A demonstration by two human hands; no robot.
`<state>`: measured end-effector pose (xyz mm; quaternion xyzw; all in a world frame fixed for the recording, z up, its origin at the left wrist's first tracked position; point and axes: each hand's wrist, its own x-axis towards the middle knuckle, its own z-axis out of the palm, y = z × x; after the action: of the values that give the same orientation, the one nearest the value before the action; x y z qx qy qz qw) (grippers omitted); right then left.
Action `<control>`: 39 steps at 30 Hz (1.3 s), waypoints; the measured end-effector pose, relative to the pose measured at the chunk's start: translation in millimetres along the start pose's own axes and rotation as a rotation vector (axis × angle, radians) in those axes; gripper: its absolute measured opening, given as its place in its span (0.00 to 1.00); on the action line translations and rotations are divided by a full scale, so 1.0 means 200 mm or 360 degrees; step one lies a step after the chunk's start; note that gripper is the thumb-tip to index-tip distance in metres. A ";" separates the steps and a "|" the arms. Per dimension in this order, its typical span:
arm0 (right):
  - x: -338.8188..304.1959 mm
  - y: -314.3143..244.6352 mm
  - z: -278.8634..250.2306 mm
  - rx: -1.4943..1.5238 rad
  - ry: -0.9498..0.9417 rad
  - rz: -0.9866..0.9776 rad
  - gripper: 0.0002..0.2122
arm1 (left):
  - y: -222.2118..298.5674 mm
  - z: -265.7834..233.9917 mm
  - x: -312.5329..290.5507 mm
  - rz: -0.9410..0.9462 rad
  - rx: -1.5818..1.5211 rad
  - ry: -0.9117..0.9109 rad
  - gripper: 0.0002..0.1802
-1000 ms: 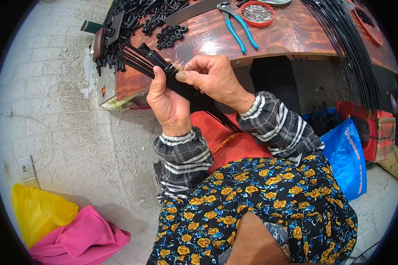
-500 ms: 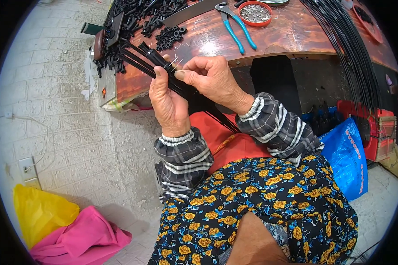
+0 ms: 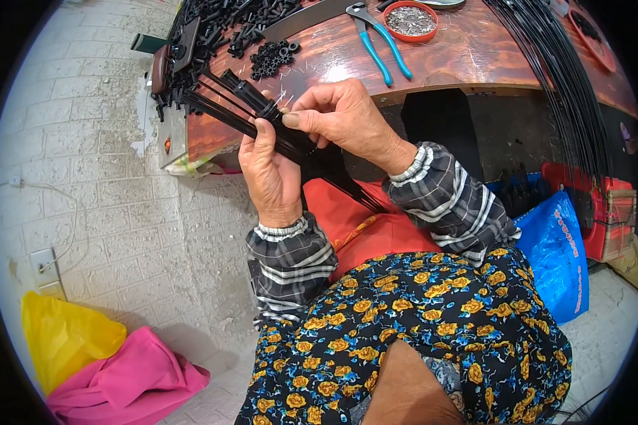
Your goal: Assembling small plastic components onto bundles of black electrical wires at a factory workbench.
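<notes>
My left hand (image 3: 271,173) is closed round a bundle of thin black metal ribs (image 3: 216,110), like those of an umbrella frame. A black plastic tube with a ringed collar (image 3: 254,97) lies at the top of the bundle, beyond the left thumb. My right hand (image 3: 351,126) is in a pinch close to the collar, thumb against the fingers. What sits in that pinch is too small to make out. The lower ends of the ribs slant down to the right over a red cloth (image 3: 333,219) on my lap.
On the wooden table (image 3: 454,64) lie blue-handled pliers (image 3: 377,44), a red dish of small metal bits (image 3: 411,23), black plastic rings (image 3: 271,59) and loose black tubes (image 3: 255,21). Long black ribs (image 3: 567,92) hang over its right edge. A blue bag (image 3: 553,255) stands below right.
My right hand has risen slightly, still pinching near the collar. The tube and the ribs have shifted a little in my left hand. The thin pale wires by the right fingertips show less.
</notes>
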<state>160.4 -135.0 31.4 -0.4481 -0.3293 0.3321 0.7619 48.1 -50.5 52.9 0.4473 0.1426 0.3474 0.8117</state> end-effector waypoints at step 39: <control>0.04 -0.01 -0.02 -0.0279 -0.0382 -0.0580 0.05 | -0.08 -0.05 -0.01 -0.0224 -0.0467 -0.0445 0.30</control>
<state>168.3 -131.7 32.7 -0.4030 -0.5207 0.2099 0.7228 47.5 -51.7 33.2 0.3571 0.0074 0.2415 0.9023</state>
